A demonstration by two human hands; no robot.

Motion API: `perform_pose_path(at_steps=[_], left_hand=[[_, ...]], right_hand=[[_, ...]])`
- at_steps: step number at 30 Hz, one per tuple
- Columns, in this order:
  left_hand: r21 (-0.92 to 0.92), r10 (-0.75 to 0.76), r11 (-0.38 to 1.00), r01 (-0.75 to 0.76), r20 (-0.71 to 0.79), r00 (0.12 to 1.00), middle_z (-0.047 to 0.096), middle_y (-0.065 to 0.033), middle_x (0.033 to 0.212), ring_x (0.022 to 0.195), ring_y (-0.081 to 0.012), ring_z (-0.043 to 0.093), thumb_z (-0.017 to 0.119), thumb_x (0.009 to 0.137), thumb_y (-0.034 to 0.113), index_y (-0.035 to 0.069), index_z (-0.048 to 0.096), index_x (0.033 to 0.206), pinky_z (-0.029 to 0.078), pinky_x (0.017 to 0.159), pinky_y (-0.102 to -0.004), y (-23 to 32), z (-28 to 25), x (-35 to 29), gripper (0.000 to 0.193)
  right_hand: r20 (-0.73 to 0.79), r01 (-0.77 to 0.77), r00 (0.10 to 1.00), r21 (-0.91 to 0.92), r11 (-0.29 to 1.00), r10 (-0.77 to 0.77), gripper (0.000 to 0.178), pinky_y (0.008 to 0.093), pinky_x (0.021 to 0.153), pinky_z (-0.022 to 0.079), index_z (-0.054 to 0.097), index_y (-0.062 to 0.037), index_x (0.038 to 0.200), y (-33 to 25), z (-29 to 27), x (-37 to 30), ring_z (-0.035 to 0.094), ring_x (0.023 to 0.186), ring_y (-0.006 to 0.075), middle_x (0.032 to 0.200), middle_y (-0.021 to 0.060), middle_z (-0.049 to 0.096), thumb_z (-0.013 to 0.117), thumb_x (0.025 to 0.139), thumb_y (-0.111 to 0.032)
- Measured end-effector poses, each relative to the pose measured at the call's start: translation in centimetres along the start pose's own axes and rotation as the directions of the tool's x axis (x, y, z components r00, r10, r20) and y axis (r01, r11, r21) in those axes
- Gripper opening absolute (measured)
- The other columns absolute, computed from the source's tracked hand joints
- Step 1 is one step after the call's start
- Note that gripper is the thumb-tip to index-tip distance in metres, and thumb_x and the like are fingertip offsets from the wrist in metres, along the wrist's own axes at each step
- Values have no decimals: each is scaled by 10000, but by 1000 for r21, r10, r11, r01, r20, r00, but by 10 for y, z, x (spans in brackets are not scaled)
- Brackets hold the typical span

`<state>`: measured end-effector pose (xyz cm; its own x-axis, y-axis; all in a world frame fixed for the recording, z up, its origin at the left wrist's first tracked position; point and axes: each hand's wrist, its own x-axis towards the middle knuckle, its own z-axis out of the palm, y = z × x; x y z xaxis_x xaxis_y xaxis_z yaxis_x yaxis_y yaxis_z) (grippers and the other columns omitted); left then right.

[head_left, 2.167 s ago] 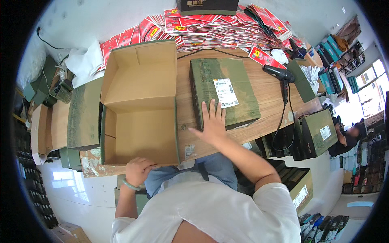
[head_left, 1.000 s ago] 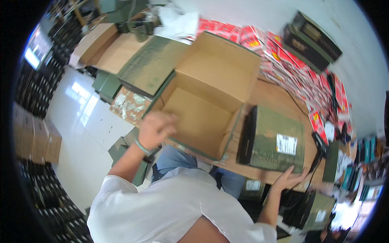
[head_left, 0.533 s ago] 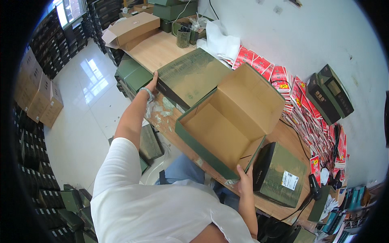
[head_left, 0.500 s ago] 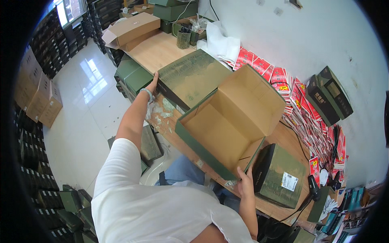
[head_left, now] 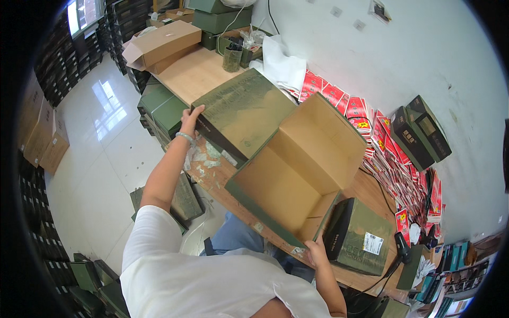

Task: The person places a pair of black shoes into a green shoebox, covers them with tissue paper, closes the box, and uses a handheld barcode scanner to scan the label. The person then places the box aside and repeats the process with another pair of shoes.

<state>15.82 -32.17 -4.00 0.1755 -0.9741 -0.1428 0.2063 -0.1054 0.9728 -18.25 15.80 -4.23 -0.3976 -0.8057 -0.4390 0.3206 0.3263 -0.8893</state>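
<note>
A green cardboard box [head_left: 286, 185] with its lid thrown back sits at the middle of the table, its plain brown inside bare. My right hand [head_left: 317, 252] grips its near right corner. Beside it on the left lies a closed green box [head_left: 246, 114] with a brownish printed lid and dark sides. My left hand [head_left: 191, 121], a bracelet at the wrist, holds that box's left end, fingers over its upper edge. Right of the open box is another closed green box [head_left: 363, 238] with a white label.
Stacked red packets [head_left: 389, 153] line the wall side of the wooden table [head_left: 217, 175]. A black hair dryer [head_left: 403, 246] and its cord lie at the right. Farther back stand a brown carton [head_left: 164, 42] and a cup [head_left: 232, 58]. More green boxes [head_left: 161, 108] are at the left.
The whole view has shifted slightly. Both hands keep hold of the same boxes, and the open box's lid stays back.
</note>
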Motion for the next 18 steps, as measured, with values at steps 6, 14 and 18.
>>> perform_pose_path(at_steps=[6,14,18], left_hand=[[-23,132,991,-134,-68,989,568,-147,1174,979,-236,566,796,680,515,-51,511,1303,464,863,-373,4,-43,59,889],[365,196,918,-154,-79,977,391,-277,1458,1250,-358,499,590,880,547,43,186,1524,403,1016,-389,-30,-36,9,912],[271,-334,932,242,374,865,341,-205,1506,1240,-368,507,612,888,524,166,168,1553,429,955,-512,36,-2,-133,876]], right_hand=[[4,86,996,-246,965,-88,756,345,938,456,225,-60,1506,47,17,46,564,1114,238,1285,146,543,576,839,5],[-41,161,983,-252,954,-177,761,371,980,442,275,38,1451,8,96,108,558,1176,340,1297,273,543,654,848,-231],[74,243,969,-154,958,-234,875,378,968,460,130,-23,1525,-9,107,136,511,1208,302,1418,222,416,666,866,-233]])
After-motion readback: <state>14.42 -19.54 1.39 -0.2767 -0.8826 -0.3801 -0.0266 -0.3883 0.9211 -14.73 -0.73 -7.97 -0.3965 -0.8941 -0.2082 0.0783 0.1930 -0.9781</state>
